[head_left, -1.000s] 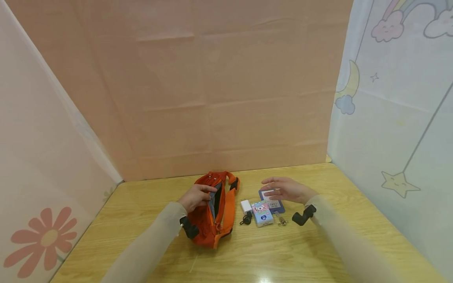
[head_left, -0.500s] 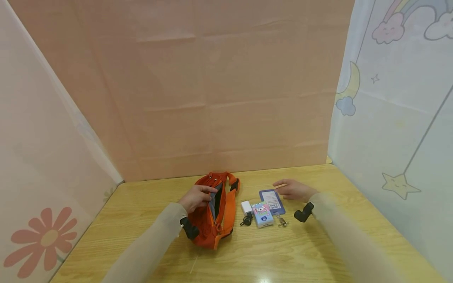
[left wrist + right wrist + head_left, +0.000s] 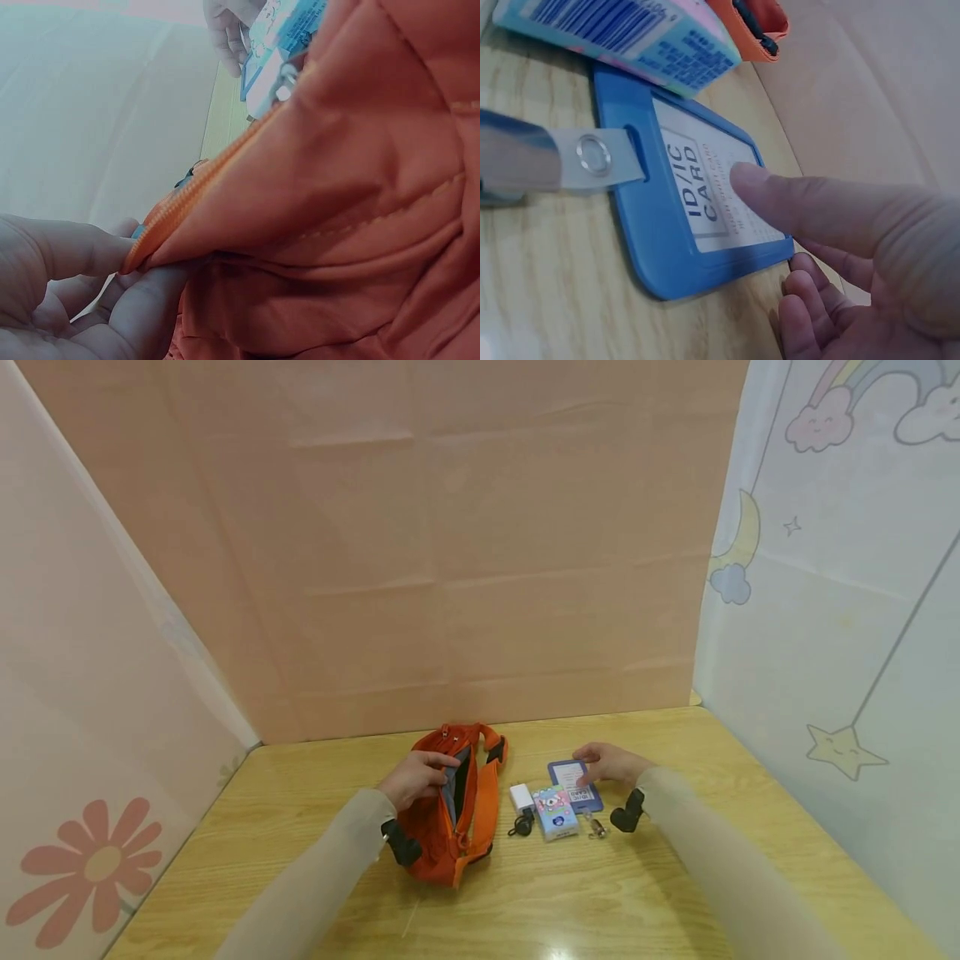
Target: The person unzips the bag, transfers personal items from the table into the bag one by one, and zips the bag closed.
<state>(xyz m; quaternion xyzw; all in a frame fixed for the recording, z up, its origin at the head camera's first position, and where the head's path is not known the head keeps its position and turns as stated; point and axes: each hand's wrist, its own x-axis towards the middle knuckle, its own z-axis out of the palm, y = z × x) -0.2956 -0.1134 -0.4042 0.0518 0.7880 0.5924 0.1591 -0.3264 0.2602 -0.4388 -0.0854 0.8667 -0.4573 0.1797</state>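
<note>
My left hand [image 3: 416,777] pinches the zipped edge of the orange waist bag [image 3: 431,852], whose mouth gapes to show a grey lining. In the left wrist view, thumb and fingers [image 3: 67,251] grip the orange zipper tape [image 3: 176,214]. My right hand [image 3: 615,764] is at the far right side of a blue ID card holder [image 3: 592,806]. The right wrist view has its thumb [image 3: 754,184] over the card window and the other fingertips right at the holder's edge. The holder lies flat on the wooden table, its clear strap [image 3: 596,161] toward the camera.
Left of the holder, overlapping its edge, is a blue-and-pink printed box [image 3: 557,817]. Beside that are a white block [image 3: 521,797] and a small black corded item [image 3: 522,823]. A metal clip [image 3: 596,828] lies in front of the holder. Cloth walls [image 3: 480,568] enclose the table.
My right hand first draws back right from above the holder, then lowers to its edge with the thumb over it. The left hand keeps its pinch on the bag.
</note>
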